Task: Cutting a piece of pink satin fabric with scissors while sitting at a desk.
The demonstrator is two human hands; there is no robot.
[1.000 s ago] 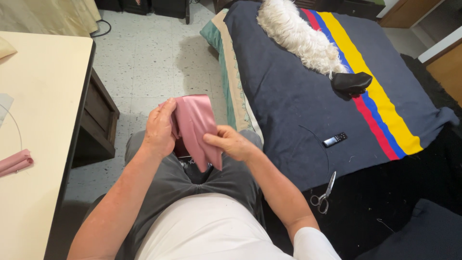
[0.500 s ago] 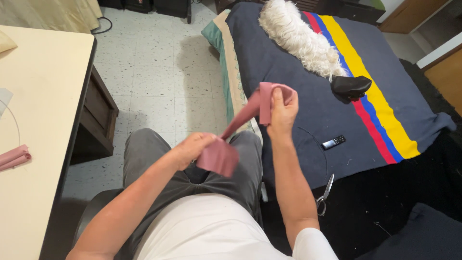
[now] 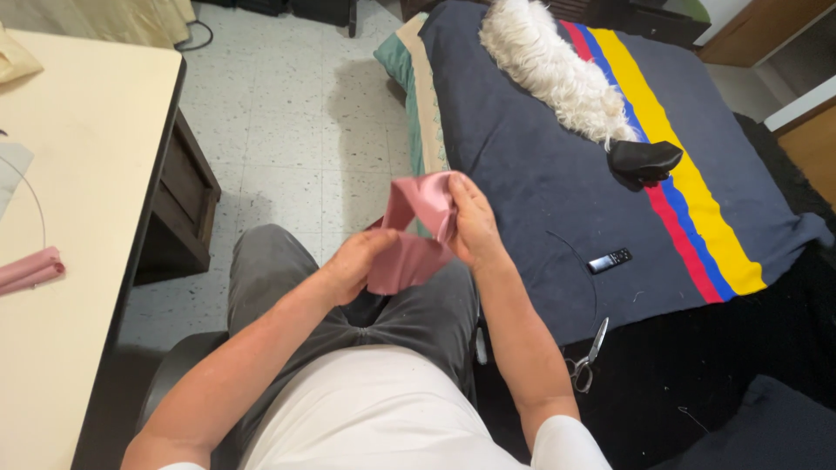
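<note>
Head view: pink cloth (image 3: 409, 235) over the lap, beside the bed (image 3: 522, 174). Left hand (image 3: 353, 265) closed on its lower end. Right hand (image 3: 475, 222) gripping its upper fold.

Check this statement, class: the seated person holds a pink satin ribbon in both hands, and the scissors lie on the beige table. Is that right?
One detail is wrong. The head view shows the scissors on the dark bed cover beside the person, not the table. Both the left hand and right hand do hold the pink satin ribbon.

pink cloth (image 3: 409, 248), navy striped blanket (image 3: 522, 174), grey trousers (image 3: 279, 270)
</note>
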